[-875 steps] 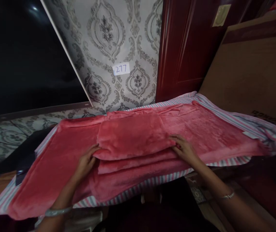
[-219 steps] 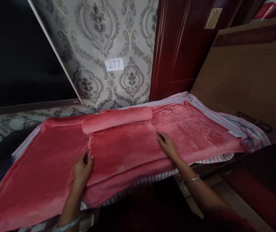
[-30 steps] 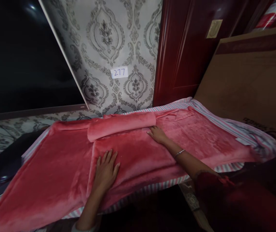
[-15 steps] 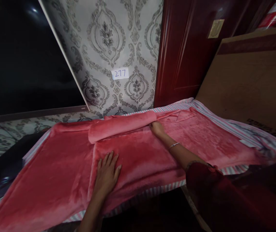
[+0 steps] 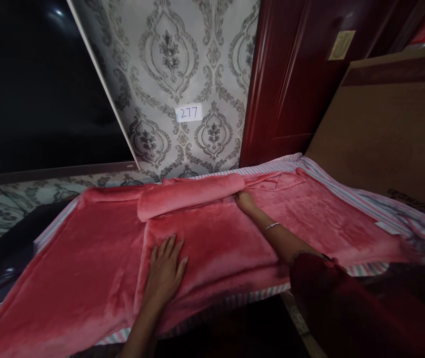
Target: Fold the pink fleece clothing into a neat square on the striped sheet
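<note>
The right hand (image 5: 245,202) has curled, grip hidden, against the rolled pink plush fabric (image 5: 190,197); the left hand (image 5: 165,272), spread at near left, likely steadies it.

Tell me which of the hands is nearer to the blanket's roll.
Right. The right hand is by the right end of the roll, on its near side; the left hand rests flat on the blanket, apart from the roll.

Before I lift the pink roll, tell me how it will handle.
The pink roll is probably floppy, since the pink cloth beside it creases softly. Its rounded shape may let it unwind if pushed. Its plush surface suggests little slipping.
</note>
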The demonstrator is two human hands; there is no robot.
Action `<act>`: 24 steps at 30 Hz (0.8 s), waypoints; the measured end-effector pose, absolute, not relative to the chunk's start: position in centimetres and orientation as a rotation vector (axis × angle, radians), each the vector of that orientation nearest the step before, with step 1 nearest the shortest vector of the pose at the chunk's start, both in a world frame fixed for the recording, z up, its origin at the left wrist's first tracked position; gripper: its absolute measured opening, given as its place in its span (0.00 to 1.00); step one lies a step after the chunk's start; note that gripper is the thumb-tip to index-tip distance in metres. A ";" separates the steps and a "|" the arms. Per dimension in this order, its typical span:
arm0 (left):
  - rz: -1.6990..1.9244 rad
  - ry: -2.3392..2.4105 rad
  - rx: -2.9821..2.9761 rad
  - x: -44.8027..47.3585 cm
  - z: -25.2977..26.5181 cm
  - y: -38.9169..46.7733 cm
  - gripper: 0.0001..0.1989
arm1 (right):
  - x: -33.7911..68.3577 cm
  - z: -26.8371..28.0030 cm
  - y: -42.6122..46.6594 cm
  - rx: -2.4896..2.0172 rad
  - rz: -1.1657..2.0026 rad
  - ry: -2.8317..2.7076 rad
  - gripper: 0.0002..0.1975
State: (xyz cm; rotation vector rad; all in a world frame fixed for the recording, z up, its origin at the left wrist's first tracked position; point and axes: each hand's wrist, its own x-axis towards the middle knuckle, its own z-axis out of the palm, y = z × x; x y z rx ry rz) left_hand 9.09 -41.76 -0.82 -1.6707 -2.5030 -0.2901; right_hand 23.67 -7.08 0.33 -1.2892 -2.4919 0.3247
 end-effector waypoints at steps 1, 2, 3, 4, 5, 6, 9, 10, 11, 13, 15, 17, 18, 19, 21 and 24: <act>-0.292 -2.502 -1.670 9.1 -0.8 -41.7 0.26 | 23.7 0.4 -7.0 -1.292 0.332 -2.498 0.21; -0.294 -2.500 -1.670 9.1 -0.8 -41.7 0.26 | 23.8 0.4 -6.9 -1.296 0.340 -2.504 0.21; -0.298 -2.497 -1.668 9.1 -0.8 -41.7 0.26 | 23.8 0.5 -6.8 -1.302 0.349 -2.509 0.20; -0.302 -2.495 -1.665 9.2 -0.8 -41.7 0.26 | 23.9 0.5 -6.8 -1.308 0.356 -2.513 0.20; -0.304 -2.495 -1.660 9.2 -0.8 -41.7 0.26 | 23.9 0.6 -6.8 -1.316 0.364 -2.515 0.20; -0.304 -2.497 -1.656 9.2 -0.8 -41.7 0.25 | 23.9 0.6 -6.8 -1.328 0.371 -2.516 0.20; -0.299 -2.506 -1.654 9.3 -0.7 -41.7 0.26 | 23.8 0.8 -7.0 -1.372 0.387 -2.515 0.20; -0.300 -2.510 -1.655 9.3 -0.6 -41.7 0.26 | 23.9 0.9 -7.0 -1.384 0.390 -2.517 0.20; -0.303 -2.512 -1.655 9.3 -0.6 -41.7 0.26 | 23.9 1.1 -7.0 -1.391 0.391 -2.519 0.20; -0.319 -2.506 -1.656 9.3 -0.5 -41.7 0.26 | 24.1 1.5 -7.1 -1.393 0.387 -2.533 0.20; -0.335 -2.497 -1.659 9.4 -0.5 -41.7 0.25 | 24.5 1.9 -7.4 -1.383 0.370 -2.556 0.19; -0.337 -2.503 -1.657 9.5 -0.5 -41.7 0.25 | 25.0 2.2 -8.4 -1.353 0.339 -2.583 0.19; -0.332 -2.512 -1.657 9.5 -0.4 -41.7 0.26 | 25.3 2.3 -9.1 -1.323 0.320 -2.599 0.20; -0.326 -2.521 -1.658 9.5 -0.4 -41.7 0.26 | 25.5 2.2 -10.0 -1.280 0.301 -2.615 0.21; -0.322 -2.530 -1.661 9.6 -0.3 -41.7 0.26 | 26.1 1.7 -12.0 -1.151 0.271 -2.655 0.25; -0.330 -2.530 -1.658 9.7 -0.3 -41.7 0.26 | 26.8 0.4 -14.3 -0.937 0.228 -2.716 0.29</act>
